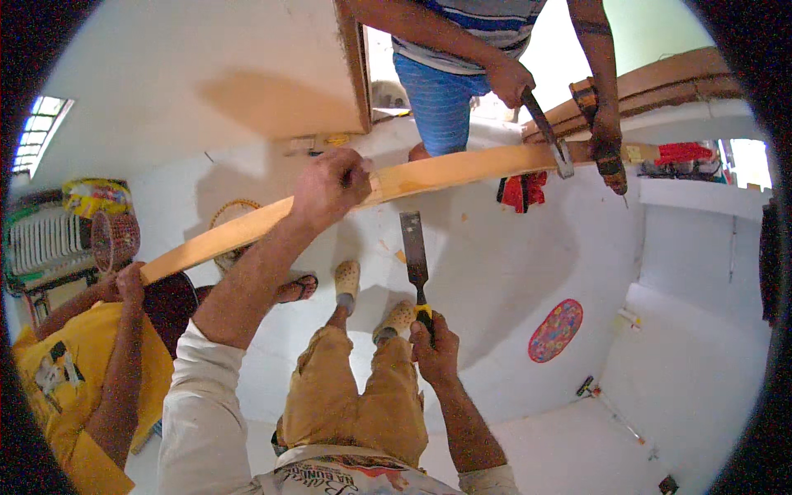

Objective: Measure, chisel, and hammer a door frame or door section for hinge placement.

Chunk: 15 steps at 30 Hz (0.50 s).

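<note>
A wide chisel point(415, 252) with a black and yellow handle is gripped in my right hand point(435, 348), its flat blade pointing up and away from me. Across the view runs a long, slightly curved wooden board point(462, 167). My left hand point(332, 188) is closed in front of the board's middle; what its curled fingers hold, if anything, is hidden. At the far side a co-worker's hand point(509, 80) holds a hammer point(544, 128), its head by the board. That person's other hand point(606, 140) is at a power drill point(596, 124) near the board's right end.
On the left, a person in a yellow shirt point(82, 355) holds the board's other end. Behind stand a dish rack point(49, 231) and a pink basket point(115, 239). A colourful oval mat point(555, 330) lies on the pale floor. Curved wood point(660, 78) is at the back right.
</note>
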{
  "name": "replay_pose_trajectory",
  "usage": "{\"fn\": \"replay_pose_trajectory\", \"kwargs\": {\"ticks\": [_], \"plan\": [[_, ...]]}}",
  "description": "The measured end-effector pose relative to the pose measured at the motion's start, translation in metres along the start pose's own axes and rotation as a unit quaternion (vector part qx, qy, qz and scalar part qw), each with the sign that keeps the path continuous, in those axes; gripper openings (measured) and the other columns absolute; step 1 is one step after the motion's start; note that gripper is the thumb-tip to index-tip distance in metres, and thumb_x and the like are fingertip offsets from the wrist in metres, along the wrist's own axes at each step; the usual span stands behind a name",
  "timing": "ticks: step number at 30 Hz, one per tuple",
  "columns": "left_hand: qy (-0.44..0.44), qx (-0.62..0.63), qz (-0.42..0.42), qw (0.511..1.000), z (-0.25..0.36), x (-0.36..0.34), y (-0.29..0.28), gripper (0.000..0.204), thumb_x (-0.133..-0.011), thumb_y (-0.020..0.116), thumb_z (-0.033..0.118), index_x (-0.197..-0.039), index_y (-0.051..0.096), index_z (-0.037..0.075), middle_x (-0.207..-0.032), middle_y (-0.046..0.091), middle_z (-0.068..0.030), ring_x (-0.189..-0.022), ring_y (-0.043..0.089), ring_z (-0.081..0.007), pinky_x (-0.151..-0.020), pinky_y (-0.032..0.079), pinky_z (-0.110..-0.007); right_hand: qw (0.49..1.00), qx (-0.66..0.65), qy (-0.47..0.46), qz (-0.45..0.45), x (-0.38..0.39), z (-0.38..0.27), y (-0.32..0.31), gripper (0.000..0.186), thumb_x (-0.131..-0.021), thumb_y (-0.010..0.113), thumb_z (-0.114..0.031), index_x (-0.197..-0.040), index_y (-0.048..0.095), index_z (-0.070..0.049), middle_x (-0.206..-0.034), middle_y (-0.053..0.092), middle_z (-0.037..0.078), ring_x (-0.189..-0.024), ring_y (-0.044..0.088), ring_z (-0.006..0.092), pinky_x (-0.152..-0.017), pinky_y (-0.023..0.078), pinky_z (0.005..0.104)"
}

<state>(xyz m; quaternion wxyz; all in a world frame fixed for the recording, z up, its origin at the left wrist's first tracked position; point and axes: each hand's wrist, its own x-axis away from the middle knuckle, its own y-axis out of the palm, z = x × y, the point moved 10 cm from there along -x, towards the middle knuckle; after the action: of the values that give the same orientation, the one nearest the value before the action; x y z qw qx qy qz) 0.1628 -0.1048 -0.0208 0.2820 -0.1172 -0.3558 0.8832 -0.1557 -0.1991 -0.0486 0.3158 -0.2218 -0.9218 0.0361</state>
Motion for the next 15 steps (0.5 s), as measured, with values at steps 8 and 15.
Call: {"fn": "replay_pose_trajectory", "kwargs": {"ticks": [8,15], "plan": [[0.005,0.120,0.082,0.989,0.018,0.006,-0.028,0.030,-0.081,0.066,0.008,-0.110,0.060,0.007,-0.098,0.064,-0.0089,-0.084,0.064,-0.0245,-0.073,0.053,-0.036,0.999,0.001,0.007,-0.051,-0.002,-0.017,0.010,0.039,-0.097,0.053,-0.034,-0.127,0.049,-0.009,-0.081,0.066,0.010,-0.069,0.066,0.0184,-0.063,0.054,0.0347],[0.219,-0.046,0.041,0.974,0.058,0.007,-0.008,0.020,-0.078,0.069,0.011,-0.097,0.064,0.008,-0.096,0.063,-0.0095,-0.090,0.062,-0.0293,-0.078,0.052,-0.040,0.998,-0.020,-0.022,-0.047,-0.004,-0.012,0.015,0.043,-0.097,0.054,-0.027,-0.133,0.046,-0.005,-0.081,0.064,0.004,-0.057,0.053,0.0071,-0.052,0.047,0.0254]]}}
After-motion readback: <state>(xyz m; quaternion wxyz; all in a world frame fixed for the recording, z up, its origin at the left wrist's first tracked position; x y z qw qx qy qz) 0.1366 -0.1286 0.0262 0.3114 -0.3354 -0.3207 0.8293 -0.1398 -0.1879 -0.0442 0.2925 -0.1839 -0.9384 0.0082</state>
